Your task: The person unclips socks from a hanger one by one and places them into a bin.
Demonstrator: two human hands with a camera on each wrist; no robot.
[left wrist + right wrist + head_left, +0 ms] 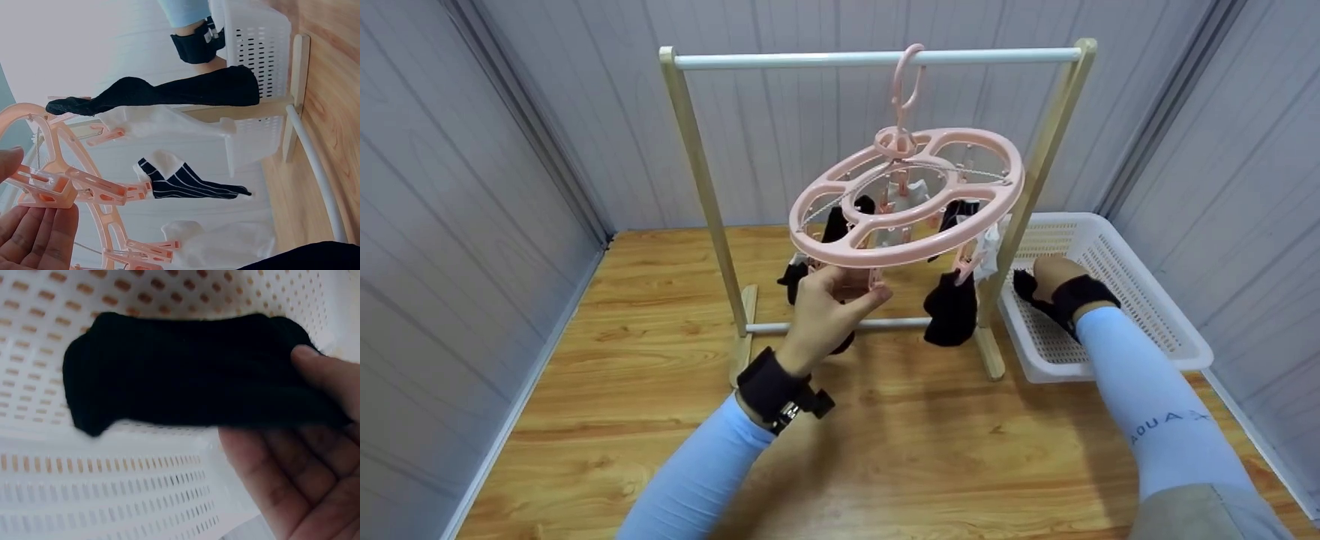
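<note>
Grey panelled walls on the left, back and right, closing in a wooden floor (645, 390) with orange grain. Light blue sleeves on both arms, black straps at both wrists.

Towards the back of the floor, a wooden drying rack (694, 187) with a white top rail. On that rail, a pink round peg hanger (907, 199), tilted, lower at its near-left edge. Left hand (829, 311) raised to that near edge, thumb and fingers curled round a pink peg (42, 188), pinching it. Clipped around the hanger: black socks (951, 309), white socks (169, 125) and a dark striped sock (188, 183).

At the right edge of the floor, against the right wall and just beside the rack's right foot, a white perforated basket (1140, 300). Right hand (1057, 279) down inside the basket near its left wall, thumb and fingers pinching a single black sock (191, 377), held just above the basket's bottom.
</note>
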